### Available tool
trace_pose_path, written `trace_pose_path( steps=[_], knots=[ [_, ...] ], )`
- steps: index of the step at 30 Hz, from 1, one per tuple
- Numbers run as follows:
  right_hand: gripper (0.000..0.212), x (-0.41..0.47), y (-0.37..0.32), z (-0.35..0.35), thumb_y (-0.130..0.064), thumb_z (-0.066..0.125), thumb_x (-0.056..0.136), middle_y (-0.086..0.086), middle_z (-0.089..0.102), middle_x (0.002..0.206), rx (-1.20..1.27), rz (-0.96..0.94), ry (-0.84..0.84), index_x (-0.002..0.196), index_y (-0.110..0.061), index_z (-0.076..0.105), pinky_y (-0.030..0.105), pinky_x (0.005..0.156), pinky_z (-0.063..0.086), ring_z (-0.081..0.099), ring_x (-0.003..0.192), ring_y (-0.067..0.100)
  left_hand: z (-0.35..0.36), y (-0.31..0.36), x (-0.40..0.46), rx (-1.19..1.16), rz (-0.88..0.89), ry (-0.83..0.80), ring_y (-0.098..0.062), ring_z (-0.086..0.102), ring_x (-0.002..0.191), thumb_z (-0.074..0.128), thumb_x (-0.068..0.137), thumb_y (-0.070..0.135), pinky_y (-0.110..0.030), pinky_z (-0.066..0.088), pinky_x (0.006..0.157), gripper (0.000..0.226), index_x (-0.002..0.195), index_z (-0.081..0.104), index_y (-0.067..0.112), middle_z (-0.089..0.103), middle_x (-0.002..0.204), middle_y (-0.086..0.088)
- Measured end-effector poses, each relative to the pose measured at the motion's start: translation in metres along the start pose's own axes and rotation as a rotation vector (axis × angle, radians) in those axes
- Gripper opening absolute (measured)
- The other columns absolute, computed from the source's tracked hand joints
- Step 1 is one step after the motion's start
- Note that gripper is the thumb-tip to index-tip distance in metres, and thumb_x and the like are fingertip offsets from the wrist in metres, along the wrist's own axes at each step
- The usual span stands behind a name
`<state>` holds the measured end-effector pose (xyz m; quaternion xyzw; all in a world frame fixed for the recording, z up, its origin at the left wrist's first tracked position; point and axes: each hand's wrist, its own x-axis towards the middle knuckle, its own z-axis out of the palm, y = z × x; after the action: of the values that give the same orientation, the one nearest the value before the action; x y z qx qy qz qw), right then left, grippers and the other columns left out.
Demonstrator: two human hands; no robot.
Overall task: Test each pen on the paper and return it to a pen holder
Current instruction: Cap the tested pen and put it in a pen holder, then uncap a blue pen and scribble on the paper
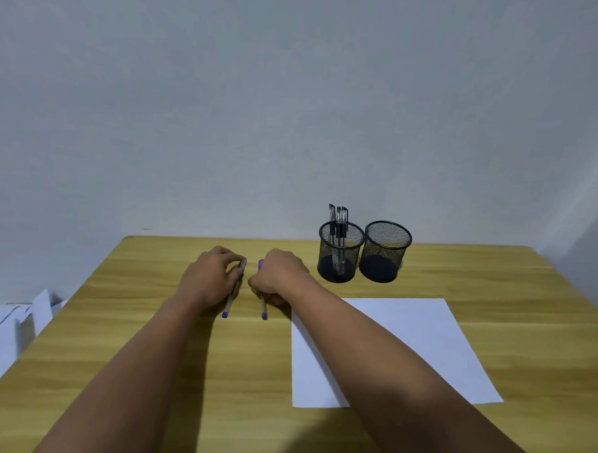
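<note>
Two purple pens (264,305) under curled fingers (238,258).

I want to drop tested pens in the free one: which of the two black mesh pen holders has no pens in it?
The right-hand black mesh pen holder, nearer the table's right edge, shows no pens; the left-hand black mesh pen holder holds black-capped pens.

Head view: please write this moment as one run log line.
left hand: grips purple pen | right hand: grips second purple pen | paper: blank | left holder: black pens | right holder: empty
</note>
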<state>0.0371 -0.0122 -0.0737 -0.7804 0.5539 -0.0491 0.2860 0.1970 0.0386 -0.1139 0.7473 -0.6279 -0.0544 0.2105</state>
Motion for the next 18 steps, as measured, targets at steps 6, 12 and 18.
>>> trace_pose_path(
  steps=[6,12,18],
  knots=[
    [0.013,-0.027,0.019,-0.045,-0.012,0.070,0.081,0.013,0.076,0.070,0.370,0.005,-0.068,0.069,-0.005,0.069,0.031,0.056,0.061,0.076,0.058,0.026,-0.011,0.026,-0.013,0.041,0.124,0.100,-0.030,0.047,0.134,0.061,0.098,0.026,-0.048,0.047,0.104,0.058,0.153,0.043,0.025,0.045,0.156,-0.001],
    [0.010,-0.060,0.066,-0.094,-0.015,0.077,0.094,0.006,0.073,0.076,0.635,0.043,-0.092,0.095,-0.005,0.076,0.032,0.072,0.059,0.064,0.059,0.013,-0.028,0.070,-0.019,0.026,0.266,0.191,-0.024,0.062,0.104,0.066,0.097,0.027,-0.037,0.048,0.078,0.017,0.109,0.076,0.021,0.075,0.104,0.005],
    [0.009,-0.094,0.104,-0.127,-0.016,0.076,0.098,0.001,0.072,0.077,0.954,0.152,-0.141,0.095,-0.008,0.076,0.017,0.049,0.057,0.062,0.051,0.005,-0.039,0.118,-0.038,-0.117,0.308,0.109,-0.012,0.060,0.108,0.065,0.095,0.036,-0.037,0.050,0.091,0.035,0.130,0.062,0.030,0.071,0.113,0.014]
  ],
)
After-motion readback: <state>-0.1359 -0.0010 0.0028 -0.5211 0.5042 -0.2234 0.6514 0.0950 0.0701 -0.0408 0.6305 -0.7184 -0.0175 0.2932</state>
